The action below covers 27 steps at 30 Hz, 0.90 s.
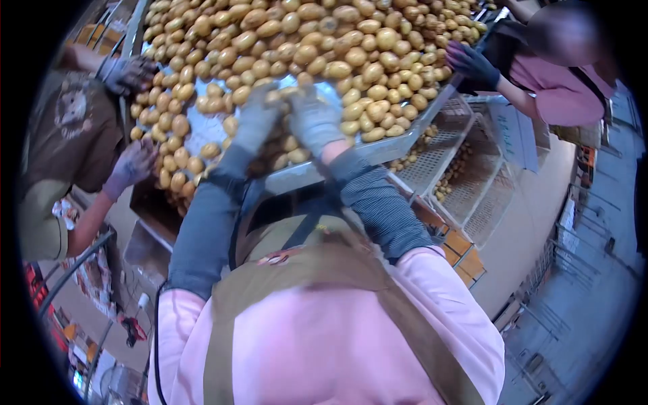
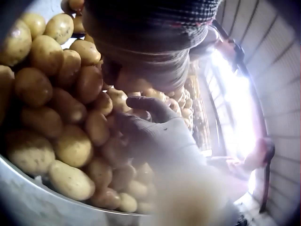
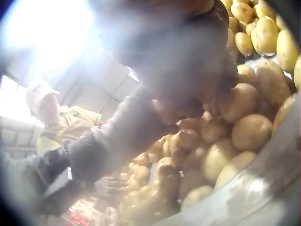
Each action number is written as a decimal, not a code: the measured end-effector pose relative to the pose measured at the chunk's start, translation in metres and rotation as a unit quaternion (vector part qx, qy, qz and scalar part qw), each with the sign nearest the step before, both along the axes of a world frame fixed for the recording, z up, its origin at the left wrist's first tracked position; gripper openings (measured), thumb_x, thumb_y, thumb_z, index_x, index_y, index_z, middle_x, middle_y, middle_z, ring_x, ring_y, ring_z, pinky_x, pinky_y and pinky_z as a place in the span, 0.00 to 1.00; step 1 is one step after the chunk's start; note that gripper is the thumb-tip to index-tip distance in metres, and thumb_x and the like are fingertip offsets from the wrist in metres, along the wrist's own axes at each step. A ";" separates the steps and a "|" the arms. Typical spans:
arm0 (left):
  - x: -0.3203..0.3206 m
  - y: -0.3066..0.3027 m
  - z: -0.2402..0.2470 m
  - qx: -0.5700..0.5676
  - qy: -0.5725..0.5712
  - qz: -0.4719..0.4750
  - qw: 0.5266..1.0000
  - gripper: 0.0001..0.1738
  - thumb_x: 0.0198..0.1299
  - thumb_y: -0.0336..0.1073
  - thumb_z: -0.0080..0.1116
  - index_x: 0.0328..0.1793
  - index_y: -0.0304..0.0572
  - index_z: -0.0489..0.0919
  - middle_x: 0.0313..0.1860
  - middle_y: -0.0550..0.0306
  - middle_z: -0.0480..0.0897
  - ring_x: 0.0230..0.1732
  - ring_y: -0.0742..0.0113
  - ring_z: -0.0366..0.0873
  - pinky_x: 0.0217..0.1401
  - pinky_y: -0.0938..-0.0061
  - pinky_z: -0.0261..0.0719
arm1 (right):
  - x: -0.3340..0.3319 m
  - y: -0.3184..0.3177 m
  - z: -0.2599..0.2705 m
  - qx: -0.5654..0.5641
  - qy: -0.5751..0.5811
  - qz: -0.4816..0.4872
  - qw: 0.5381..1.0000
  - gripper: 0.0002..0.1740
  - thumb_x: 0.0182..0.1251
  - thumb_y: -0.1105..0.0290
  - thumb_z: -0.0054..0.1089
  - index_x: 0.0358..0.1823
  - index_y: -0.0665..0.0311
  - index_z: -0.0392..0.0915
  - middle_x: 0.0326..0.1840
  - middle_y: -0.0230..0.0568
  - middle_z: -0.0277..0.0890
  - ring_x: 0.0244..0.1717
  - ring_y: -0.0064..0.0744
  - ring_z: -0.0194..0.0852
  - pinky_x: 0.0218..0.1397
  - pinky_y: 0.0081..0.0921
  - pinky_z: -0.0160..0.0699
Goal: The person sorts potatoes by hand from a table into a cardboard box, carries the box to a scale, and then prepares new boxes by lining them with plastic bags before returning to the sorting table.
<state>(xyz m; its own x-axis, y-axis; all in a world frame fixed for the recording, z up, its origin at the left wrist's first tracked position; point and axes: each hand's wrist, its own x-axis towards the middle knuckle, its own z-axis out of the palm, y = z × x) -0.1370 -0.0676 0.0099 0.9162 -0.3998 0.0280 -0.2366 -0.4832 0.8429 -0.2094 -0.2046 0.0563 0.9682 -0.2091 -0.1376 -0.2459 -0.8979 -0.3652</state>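
Observation:
Many yellow-brown potatoes (image 1: 304, 50) cover a metal table with a raised rim (image 1: 405, 143). My left hand (image 1: 255, 120), in a grey glove, is among potatoes near the table's front edge. Close beside it on the right lies my right hand (image 1: 314, 120), gloved alike, its fingertips by potatoes. In the left wrist view a gloved hand (image 2: 162, 136) reaches over the potatoes (image 2: 70, 146) with bent fingers. The right wrist view is hazy; potatoes (image 3: 251, 132) lie beside the dark, blurred near hand (image 3: 174, 80). Whether either hand grips a potato is not clear.
At the left, a person's gloved hands (image 1: 133, 165) touch potatoes. Another person's dark glove (image 1: 474, 65) is at the right rim. White perforated crates (image 1: 442, 152) holding potatoes stand below the right side. A brown bin (image 1: 154, 214) sits under the left edge.

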 end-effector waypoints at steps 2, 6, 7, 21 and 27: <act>0.000 0.007 0.017 -0.334 0.347 0.143 0.865 0.15 0.64 0.37 0.55 0.50 0.36 0.83 0.30 0.56 0.83 0.27 0.71 0.79 0.24 0.77 0.76 | -0.002 -0.012 0.019 0.086 -0.001 -0.032 0.996 0.22 0.62 0.62 0.62 0.59 0.53 0.77 0.65 0.50 0.70 0.57 0.50 0.80 0.58 0.40 0.80; -0.017 -0.005 0.099 -0.181 0.614 0.040 0.767 0.19 0.74 0.46 0.53 0.61 0.41 0.79 0.38 0.54 0.85 0.31 0.69 0.81 0.29 0.75 0.81 | -0.040 -0.027 0.022 0.487 -0.209 -0.115 0.840 0.28 0.63 0.63 0.68 0.64 0.63 0.76 0.67 0.49 0.73 0.67 0.41 0.73 0.71 0.30 0.69; -0.030 -0.020 0.112 -0.228 0.643 0.063 0.728 0.23 0.74 0.50 0.53 0.64 0.41 0.76 0.40 0.52 0.85 0.32 0.68 0.82 0.31 0.74 0.82 | -0.050 -0.019 0.050 0.433 -0.146 -0.078 0.886 0.30 0.64 0.63 0.67 0.67 0.61 0.75 0.68 0.48 0.73 0.67 0.40 0.73 0.71 0.29 0.69; -0.045 0.006 0.089 -0.386 0.647 -0.068 0.654 0.32 0.68 0.49 0.54 0.73 0.39 0.67 0.66 0.43 0.77 0.54 0.52 0.82 0.55 0.59 0.85 | 0.069 -0.131 0.014 -0.259 0.000 0.001 0.966 0.10 0.68 0.70 0.48 0.43 0.58 0.80 0.42 0.45 0.84 0.41 0.48 0.86 0.38 0.46 0.83; -0.021 -0.005 0.086 -0.477 0.654 -0.085 0.582 0.35 0.68 0.52 0.55 0.75 0.40 0.66 0.71 0.46 0.73 0.65 0.50 0.74 0.62 0.55 0.77 | 0.042 -0.121 0.074 0.129 -0.025 -0.082 0.988 0.20 0.71 0.54 0.55 0.54 0.60 0.77 0.45 0.52 0.84 0.45 0.51 0.85 0.49 0.45 0.82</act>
